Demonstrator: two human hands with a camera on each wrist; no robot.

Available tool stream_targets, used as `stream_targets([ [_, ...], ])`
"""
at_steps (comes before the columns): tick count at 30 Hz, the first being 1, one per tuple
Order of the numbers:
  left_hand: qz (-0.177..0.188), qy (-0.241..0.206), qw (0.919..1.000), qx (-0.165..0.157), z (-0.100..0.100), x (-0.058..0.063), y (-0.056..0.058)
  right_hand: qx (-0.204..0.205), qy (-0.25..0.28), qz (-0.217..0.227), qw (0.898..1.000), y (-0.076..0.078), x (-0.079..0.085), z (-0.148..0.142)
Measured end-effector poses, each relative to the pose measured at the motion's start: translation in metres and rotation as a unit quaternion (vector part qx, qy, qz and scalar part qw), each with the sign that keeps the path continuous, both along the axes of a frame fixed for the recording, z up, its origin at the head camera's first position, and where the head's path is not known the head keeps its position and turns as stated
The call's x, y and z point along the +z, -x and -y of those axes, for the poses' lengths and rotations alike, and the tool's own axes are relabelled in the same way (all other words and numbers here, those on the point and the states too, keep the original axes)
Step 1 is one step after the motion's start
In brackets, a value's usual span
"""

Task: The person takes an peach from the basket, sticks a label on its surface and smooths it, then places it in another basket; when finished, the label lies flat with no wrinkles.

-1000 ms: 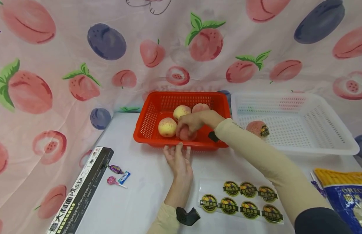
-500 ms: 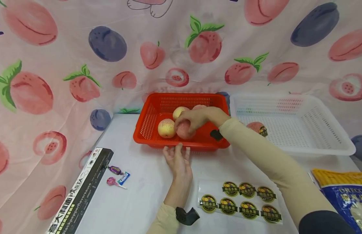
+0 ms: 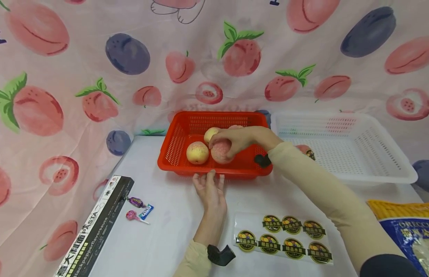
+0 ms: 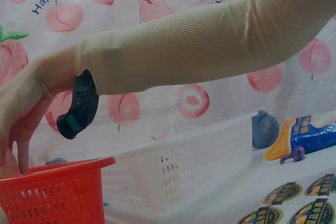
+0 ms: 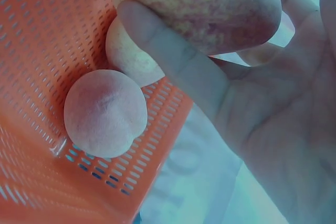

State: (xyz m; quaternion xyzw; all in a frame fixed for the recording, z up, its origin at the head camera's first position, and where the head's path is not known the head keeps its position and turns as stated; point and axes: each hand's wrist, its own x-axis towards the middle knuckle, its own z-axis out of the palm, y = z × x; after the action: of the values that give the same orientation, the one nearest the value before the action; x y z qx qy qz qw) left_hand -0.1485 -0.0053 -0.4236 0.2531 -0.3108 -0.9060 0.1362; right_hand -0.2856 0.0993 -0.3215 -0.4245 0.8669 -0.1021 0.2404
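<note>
My right hand (image 3: pixel 240 139) grips a peach (image 3: pixel 220 152) over the red basket (image 3: pixel 173 168), thumb and fingers curled round it. In the right wrist view, the thumb lies across that peach's yellow and red skin. A yellowish peach (image 3: pixel 197 153) sits to its left in the basket, and another peach (image 3: pixel 210 134) shows behind it. One more peach (image 3: pixel 236 127) is mostly hidden by the right hand. Palm up, my left hand (image 3: pixel 211 196) rests its fingertips at the basket's front wall, fingers fairly straight.
To the right, a white basket (image 3: pixel 401 179) holds a peach (image 3: pixel 304 149) with a round sticker. A sticker sheet (image 3: pixel 247 221) lies in front. At left are a black pasta box (image 3: pixel 96 227), a lollipop (image 3: pixel 132 215) and wrapped candies (image 3: pixel 136 202). A pasta bag (image 3: pixel 405 227) lies right.
The right hand has turned and shifted slightly to the right, lifting the peach a little so more of it shows. The left hand stays at the basket's front.
</note>
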Motion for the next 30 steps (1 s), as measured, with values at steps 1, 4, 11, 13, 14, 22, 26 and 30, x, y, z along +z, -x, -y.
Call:
stream_targets([
  [1,0.001,-0.001,1.0,0.001,0.0,-0.001,0.0,-0.002,0.005,0.003,1.0,-0.001,0.0,-0.002],
  [4,0.004,-0.004,1.0,0.005,0.0,-0.002,0.0,-0.001,0.025,0.01,1.0,-0.003,0.001,-0.007],
  [11,0.0,0.0,0.9999,0.011,0.0,-0.001,-0.002,0.015,0.067,-0.002,0.998,-0.018,0.01,-0.017],
  [13,-0.002,0.004,0.9999,0.013,0.0,-0.001,-0.003,0.015,0.078,-0.006,0.997,-0.023,0.013,-0.021],
  [14,-0.001,0.006,0.9999,0.013,0.0,-0.001,-0.003,0.014,0.084,-0.008,0.996,-0.026,0.015,-0.023],
  [22,-0.009,0.001,0.9998,0.019,-0.004,-0.001,-0.003,0.021,0.164,-0.032,0.986,-0.053,0.028,-0.052],
  [26,-0.018,-0.002,0.9996,0.024,-0.006,0.0,-0.002,0.003,0.17,-0.051,0.984,-0.071,0.033,-0.066],
  [30,-0.024,0.003,0.9994,0.025,-0.006,0.0,-0.001,-0.011,0.171,-0.06,0.983,-0.089,0.036,-0.075],
])
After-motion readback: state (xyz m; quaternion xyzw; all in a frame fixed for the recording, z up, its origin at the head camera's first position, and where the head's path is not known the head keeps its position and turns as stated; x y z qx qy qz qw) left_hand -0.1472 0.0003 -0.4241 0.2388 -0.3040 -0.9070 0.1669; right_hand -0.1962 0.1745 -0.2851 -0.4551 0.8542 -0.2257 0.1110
